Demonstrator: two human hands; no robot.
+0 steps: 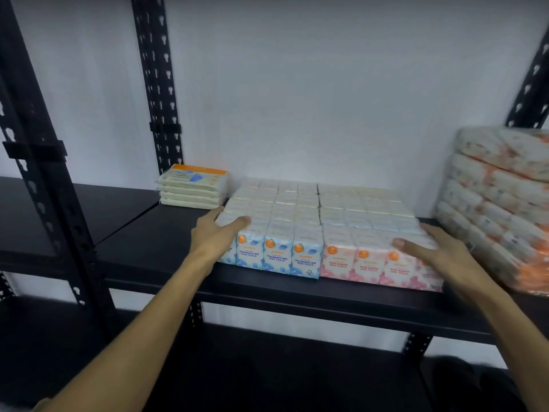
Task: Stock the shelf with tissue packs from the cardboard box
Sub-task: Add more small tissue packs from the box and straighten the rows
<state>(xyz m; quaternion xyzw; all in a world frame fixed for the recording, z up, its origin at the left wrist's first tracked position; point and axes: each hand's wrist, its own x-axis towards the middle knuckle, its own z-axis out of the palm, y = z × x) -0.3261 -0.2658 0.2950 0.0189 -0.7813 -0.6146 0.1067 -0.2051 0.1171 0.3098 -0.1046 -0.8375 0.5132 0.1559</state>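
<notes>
Both hands are resting flat, fingers spread, the left hand [218,233] on the blue tissue packs [277,254] and the right hand [427,251] on the pink tissue packs [367,264], which are probably handling light, soft and slippery, best squeezed by the outer sides.

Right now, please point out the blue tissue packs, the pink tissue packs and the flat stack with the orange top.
blue tissue packs [277,257], head view, front label.
pink tissue packs [365,267], head view, front label.
flat stack [193,188], head view, front edge.

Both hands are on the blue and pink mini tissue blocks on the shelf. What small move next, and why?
Probably slide both blocks back together. The left hand rests on the blue block, the right hand on the pink block; both sit near the shelf front edge, already abutting.
</notes>
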